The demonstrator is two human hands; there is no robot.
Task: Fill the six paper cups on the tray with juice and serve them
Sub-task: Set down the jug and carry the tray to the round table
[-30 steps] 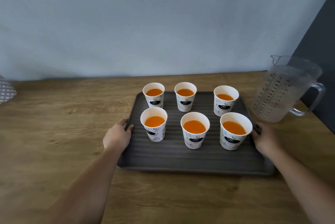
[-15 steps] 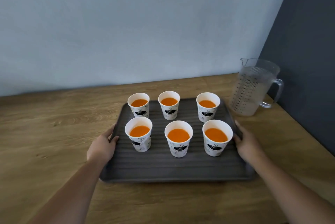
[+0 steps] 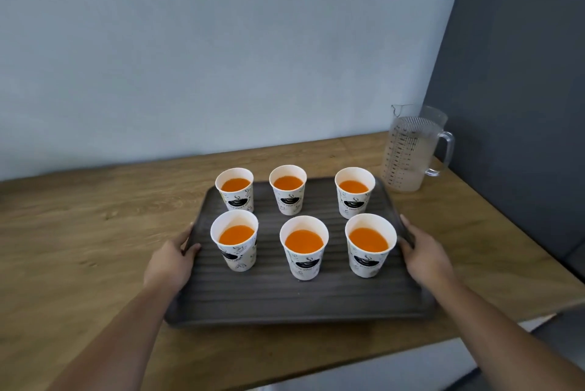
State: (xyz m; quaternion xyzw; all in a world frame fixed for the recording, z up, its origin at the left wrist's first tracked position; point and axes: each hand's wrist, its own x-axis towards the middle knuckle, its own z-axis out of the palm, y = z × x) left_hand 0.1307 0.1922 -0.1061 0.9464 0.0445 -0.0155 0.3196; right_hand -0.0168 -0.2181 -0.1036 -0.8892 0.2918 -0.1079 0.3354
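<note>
A dark ribbed tray [image 3: 285, 298] carries several white paper cups with orange juice in two rows, such as the front middle cup [image 3: 304, 248] and the back middle cup [image 3: 288, 189]. My left hand [image 3: 172, 260] grips the tray's left rim, thumb on top. Its right rim is held the same way by my right hand [image 3: 425, 253]. The tray looks raised a little above the wooden table [image 3: 79, 248], its near edge toward me.
A clear plastic measuring jug [image 3: 408, 150] with only a pale residue stands at the table's back right corner, beside a dark wall [image 3: 522, 105]. The table's near right edge [image 3: 493, 324] shows, with floor below. A pale wall runs behind.
The tray with the cups has come nearer and slightly up in both hands. My view has swung left and back, so the jug sits farther right and away.
</note>
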